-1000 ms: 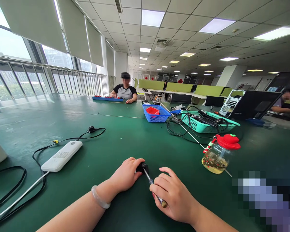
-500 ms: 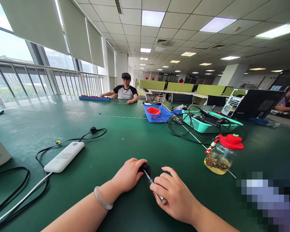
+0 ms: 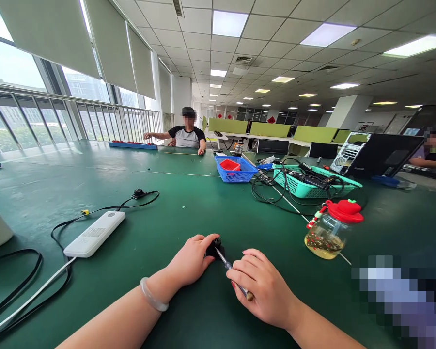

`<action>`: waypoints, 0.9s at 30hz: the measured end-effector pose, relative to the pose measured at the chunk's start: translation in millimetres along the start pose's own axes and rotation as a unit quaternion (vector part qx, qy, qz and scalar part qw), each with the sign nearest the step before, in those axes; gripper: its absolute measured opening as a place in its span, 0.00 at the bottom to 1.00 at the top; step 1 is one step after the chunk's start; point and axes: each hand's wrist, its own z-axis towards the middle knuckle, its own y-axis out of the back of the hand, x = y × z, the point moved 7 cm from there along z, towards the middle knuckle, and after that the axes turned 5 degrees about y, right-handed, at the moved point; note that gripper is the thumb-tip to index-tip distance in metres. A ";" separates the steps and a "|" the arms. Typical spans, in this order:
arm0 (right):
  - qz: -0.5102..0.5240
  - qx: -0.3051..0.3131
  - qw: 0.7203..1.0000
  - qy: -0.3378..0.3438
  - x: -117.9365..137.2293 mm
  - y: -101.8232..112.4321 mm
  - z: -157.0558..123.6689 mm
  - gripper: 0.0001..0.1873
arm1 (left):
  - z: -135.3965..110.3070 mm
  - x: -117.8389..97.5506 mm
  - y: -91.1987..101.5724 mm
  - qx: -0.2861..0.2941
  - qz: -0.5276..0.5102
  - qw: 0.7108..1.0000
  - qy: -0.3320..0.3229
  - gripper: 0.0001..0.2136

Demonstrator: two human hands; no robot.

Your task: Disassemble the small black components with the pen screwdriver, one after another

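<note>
On the green table [image 3: 189, 203], well left of the small black part [image 3: 213, 249], lies a white power strip [image 3: 94, 234]. The left hand [image 3: 191, 259] pinches the part from its left. A screwdriver [image 3: 225, 262] touches its right side, gripped by the closed right hand [image 3: 267, 291]. Farther right of the part stands a jar [image 3: 329, 232].

A small black part [image 3: 214, 248], perhaps a camera module, lies flat, slim screwdriver [image 3: 224, 261] tilted onto it.

Bright ceiling panels and window daylight, wide-angle edge distortion.
</note>
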 end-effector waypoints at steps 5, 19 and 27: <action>0.021 -0.013 1.000 -0.018 -7.6 0.8 -1.8 0.09 | 0.8 -0.1 -0.6 0.007 -0.002 1.000 0.002 0.28; 0.093 -0.066 0.978 -0.175 -44.5 -0.2 -18.0 0.09 | 0.3 1.9 -3.6 0.016 -0.009 1.000 -0.003 0.33; 0.193 -0.066 0.951 -0.234 -52.8 -4.9 -25.4 0.08 | 1.0 2.5 1.9 -0.017 -0.028 0.999 -0.004 0.26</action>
